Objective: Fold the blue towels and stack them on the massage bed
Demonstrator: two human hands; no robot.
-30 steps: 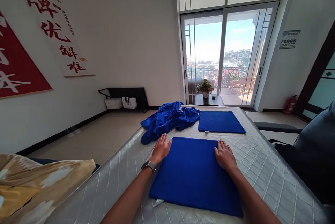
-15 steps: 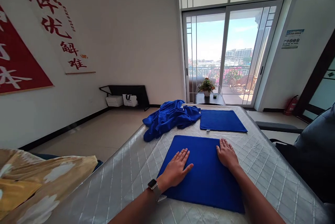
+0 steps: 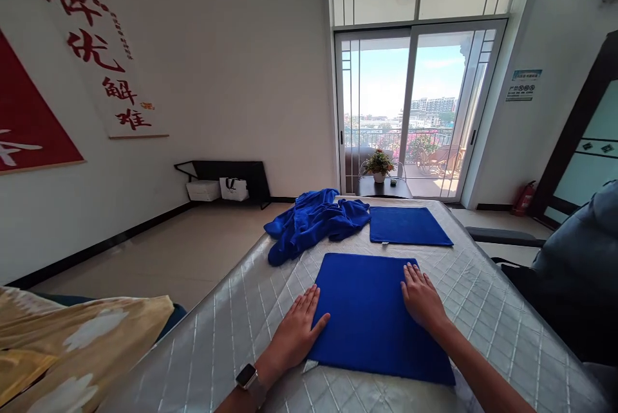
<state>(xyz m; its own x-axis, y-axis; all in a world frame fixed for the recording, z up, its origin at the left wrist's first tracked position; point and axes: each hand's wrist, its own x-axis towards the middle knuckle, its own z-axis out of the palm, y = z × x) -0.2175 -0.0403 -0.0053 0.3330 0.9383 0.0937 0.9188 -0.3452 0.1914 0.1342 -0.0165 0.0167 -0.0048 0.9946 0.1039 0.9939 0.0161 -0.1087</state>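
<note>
A flat blue cloth [image 3: 371,316], squared off, lies on the silvery quilted mattress [image 3: 232,310] in front of me. My left hand [image 3: 294,330] rests along its left edge, fingers stretched out and the thumb over the cloth. On the far right part of the same cloth, my right hand [image 3: 421,292] lies flat with extended fingers. A small white tag shows at the near left corner. Farther off, a second flat blue cloth [image 3: 409,226] is laid out, and left of it sits a crumpled heap of blue cloth [image 3: 316,223].
A tan blanket with white flower shapes [image 3: 111,348] is at the lower left. Dark cushioned seating [image 3: 579,271] stands along the right. Beyond the mattress are a small table [image 3: 385,188] with a potted plant [image 3: 379,163] and a sliding glass door [image 3: 376,98].
My left hand has slid left, from the cloth's surface to its left edge. My right hand stays on the right part. The view has shifted slightly.
</note>
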